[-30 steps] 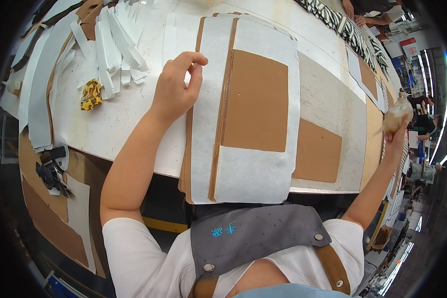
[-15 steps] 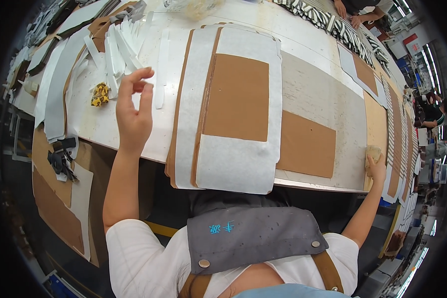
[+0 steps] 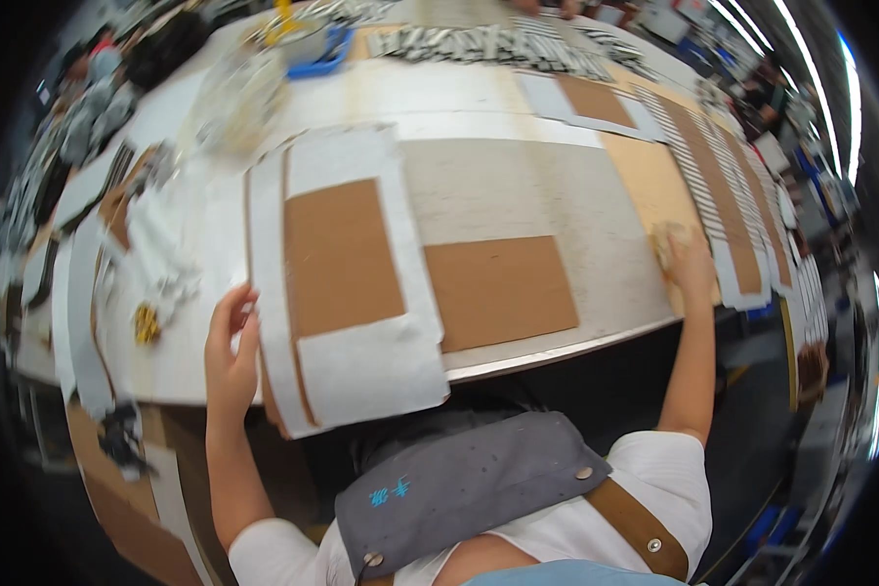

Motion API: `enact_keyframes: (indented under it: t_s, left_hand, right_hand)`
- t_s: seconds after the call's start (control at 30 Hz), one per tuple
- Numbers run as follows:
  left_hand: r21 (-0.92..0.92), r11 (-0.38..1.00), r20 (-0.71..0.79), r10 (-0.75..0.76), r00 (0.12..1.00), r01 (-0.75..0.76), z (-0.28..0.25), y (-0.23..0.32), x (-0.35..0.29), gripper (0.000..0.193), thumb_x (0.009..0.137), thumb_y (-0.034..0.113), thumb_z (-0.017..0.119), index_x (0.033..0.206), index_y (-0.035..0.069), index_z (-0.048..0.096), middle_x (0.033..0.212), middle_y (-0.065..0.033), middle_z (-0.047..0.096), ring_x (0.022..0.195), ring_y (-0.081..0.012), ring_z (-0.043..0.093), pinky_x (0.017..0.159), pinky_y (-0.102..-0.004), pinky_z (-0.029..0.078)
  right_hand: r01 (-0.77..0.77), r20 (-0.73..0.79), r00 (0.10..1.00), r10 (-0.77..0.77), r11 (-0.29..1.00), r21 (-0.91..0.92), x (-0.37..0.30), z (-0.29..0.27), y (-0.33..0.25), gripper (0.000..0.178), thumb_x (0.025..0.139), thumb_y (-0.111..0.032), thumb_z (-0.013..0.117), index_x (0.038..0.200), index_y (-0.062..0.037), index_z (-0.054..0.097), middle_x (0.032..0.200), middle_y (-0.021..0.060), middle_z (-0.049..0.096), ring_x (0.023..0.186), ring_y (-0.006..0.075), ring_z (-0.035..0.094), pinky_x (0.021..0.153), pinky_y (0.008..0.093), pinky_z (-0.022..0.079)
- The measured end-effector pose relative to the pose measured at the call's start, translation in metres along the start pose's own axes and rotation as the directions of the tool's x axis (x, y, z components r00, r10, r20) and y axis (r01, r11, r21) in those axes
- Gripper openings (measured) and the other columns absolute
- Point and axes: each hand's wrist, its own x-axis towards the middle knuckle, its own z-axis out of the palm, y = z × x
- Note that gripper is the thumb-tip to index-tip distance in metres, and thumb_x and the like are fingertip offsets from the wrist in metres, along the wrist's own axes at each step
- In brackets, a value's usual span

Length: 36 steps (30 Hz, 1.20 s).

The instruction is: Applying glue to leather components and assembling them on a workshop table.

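Observation:
My left hand (image 3: 232,342) is at the left edge of a stack of white sheets (image 3: 371,366) with brown panels (image 3: 347,259) on them. Its fingers are curved with a gap to the thumb, and nothing shows between them. Whether the fingertips touch the stack I cannot tell. At the far end of my right arm, my right hand (image 3: 695,269) grips a beige, sponge-like pad (image 3: 668,242), resting on a tan board (image 3: 645,181). Between the two hands, a bare brown rectangle (image 3: 503,293) lies on a grey surface (image 3: 488,186), its left side meeting the stack.
White strips (image 3: 156,234) and a small yellow-and-black lump (image 3: 146,322) lie left of the stack. Striped pieces with brown bands (image 3: 718,195) are right of the board. Farther back are a black-and-white pile (image 3: 479,44), a blue tray (image 3: 322,61) and another person's hands.
The view has swung to the right. My left hand has come down closer to the stack's left edge. My right hand, still on the pad, sits farther from the table's near edge.

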Motion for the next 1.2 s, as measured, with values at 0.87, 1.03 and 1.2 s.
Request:
enact_keyframes:
  t_s: [0.87,1.03,1.2]
  left_hand:
    - [-0.276,0.865,0.487,-0.251,0.837,0.42,0.048,0.068,-0.078,0.03,0.086,0.004,0.045,0.114,-0.004,0.048,0.112,-0.0124,0.053,0.098,-0.0183,0.055,0.087,-0.0293,0.041]
    - [-0.331,0.821,0.493,-0.27,0.827,0.465,0.048,0.06,-0.087,0.03,0.086,0.003,0.045,0.115,-0.004,0.048,0.112,-0.013,0.053,0.098,-0.0186,0.054,0.087,-0.0294,0.041]
    - [-0.354,0.797,0.513,-0.272,0.814,0.489,0.05,0.06,-0.088,0.03,0.086,0.004,0.046,0.116,-0.004,0.047,0.112,-0.0128,0.054,0.098,-0.0188,0.054,0.088,-0.0291,0.04]
  right_hand:
    - [0.634,-0.037,0.53,-0.847,0.366,0.681,-0.066,-0.02,-0.374,0.041,0.078,-0.029,0.059,0.101,0.0044,0.053,0.106,0.0207,0.051,0.102,0.0324,0.048,0.084,0.0381,0.044]
    - [0.529,0.068,0.659,-0.749,0.527,0.665,-0.058,-0.023,-0.377,0.04,0.076,-0.027,0.062,0.098,0.0046,0.051,0.107,0.0218,0.049,0.1,0.0329,0.047,0.08,0.0397,0.046]
    - [0.457,0.128,0.678,-0.724,0.552,0.698,-0.048,-0.016,-0.382,0.043,0.075,-0.028,0.062,0.101,0.004,0.052,0.11,0.0219,0.048,0.101,0.0319,0.048,0.079,0.0399,0.046]
